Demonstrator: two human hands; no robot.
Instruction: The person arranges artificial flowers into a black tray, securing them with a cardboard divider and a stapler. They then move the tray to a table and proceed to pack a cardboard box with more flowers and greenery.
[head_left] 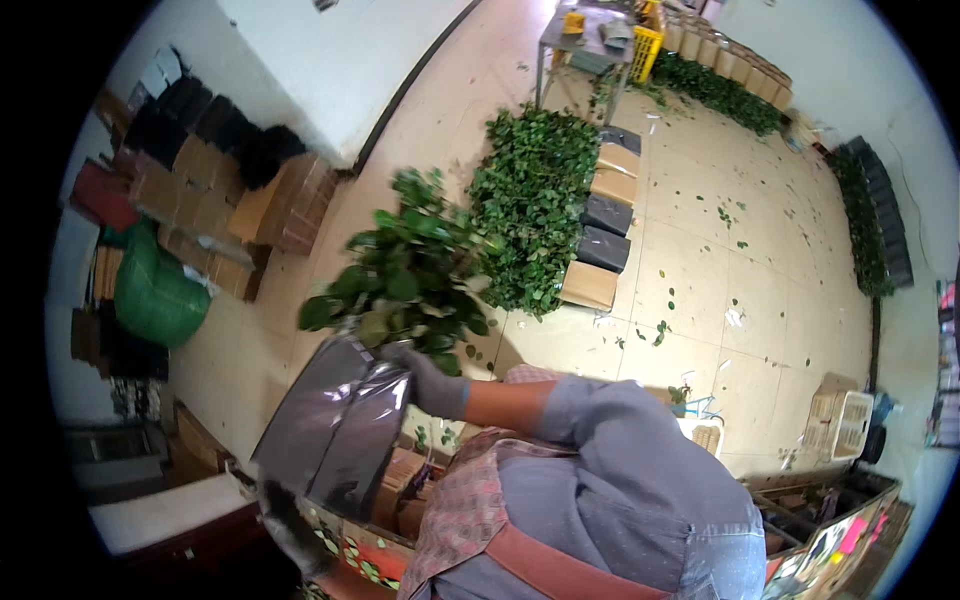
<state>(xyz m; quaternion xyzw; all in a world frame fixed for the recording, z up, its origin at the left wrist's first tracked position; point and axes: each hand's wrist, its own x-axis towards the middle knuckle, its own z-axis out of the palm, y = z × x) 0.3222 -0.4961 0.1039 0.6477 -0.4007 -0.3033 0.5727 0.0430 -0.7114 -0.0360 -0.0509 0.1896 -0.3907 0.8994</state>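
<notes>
1. Gray-blue shirt cloth [620, 480] on the person's shoulder lies nearest the camera; a reddish-brown strap [560, 565] crosses it, with a checked apron [465, 490] to its left.
2. Left hand [288, 515], in a gray glove and blurred, is at the lower left corner of a dark wrapped bundle [335, 425]; whether this grip is wide or narrow I cannot tell.
3. That bundle is tilted between the 2 hands, its green leaves [395, 270] spreading from the far end.
4. Right hand [430, 385], also gray-gloved, reaches leftward from a bent arm; its grip is narrow, holding the bundle where the leaves leave the wrapper.
5. Any print on the cartons [290, 205] at left, or the pink tags [852, 536] at lower right, is too small to read.
6. Below the bundle, an orange-fronted surface [376, 545] carries brown cardboard [398, 480].
7. Left in the room, a green sack [160, 290] sits by the cartons.
8. Mid-room, 6 leafy bundles [605, 215], 3 tan and 3 dark, line the tiled floor [690, 350], near scattered leaves; beyond stands a metal-legged surface [592, 42].
9. Right, dark bundles [880, 205] line the wall, well beyond a white crate [850, 425].
</notes>
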